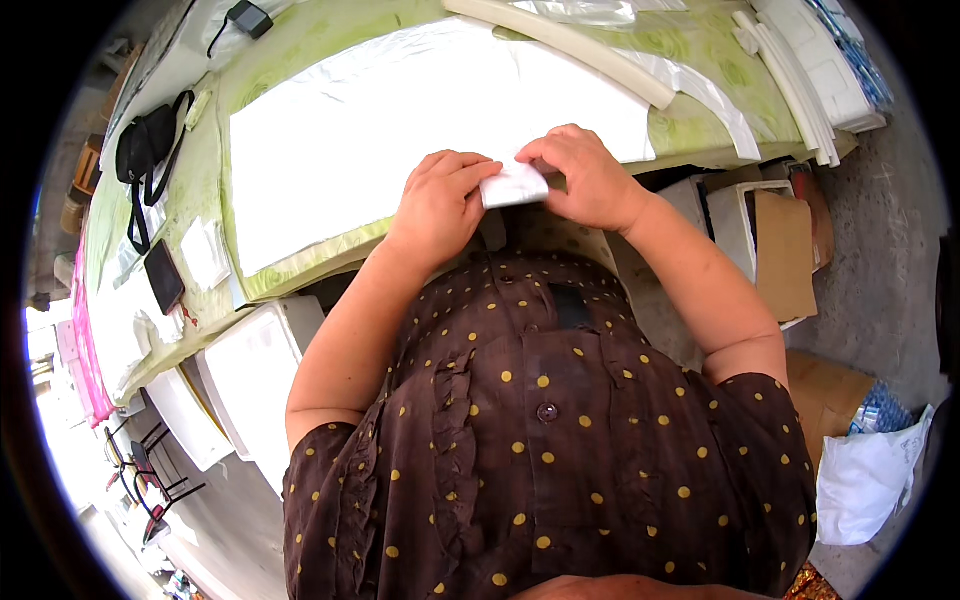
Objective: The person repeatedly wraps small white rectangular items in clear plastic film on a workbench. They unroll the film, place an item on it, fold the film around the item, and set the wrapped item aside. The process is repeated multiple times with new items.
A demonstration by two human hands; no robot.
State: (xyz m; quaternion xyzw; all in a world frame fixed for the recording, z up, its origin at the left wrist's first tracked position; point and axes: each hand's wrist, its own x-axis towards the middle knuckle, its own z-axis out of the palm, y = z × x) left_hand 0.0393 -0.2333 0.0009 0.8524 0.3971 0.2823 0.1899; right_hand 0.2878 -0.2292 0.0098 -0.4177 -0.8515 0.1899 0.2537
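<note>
Between my two hands, at the table's near edge, is a small white folded piece that looks like thin sheet or film. My left hand pinches its left end with bent fingers. At its right end, my right hand grips with thumb and fingers. A large white sheet lies spread flat on the table beyond my hands, and the folded piece sits just over its near edge. Whether the two are joined I cannot tell.
Green patterned cloth covers the table. A cream roll lies at the far right. On the left are a black bag, a phone and white packets. Cardboard and a white sack stand at right.
</note>
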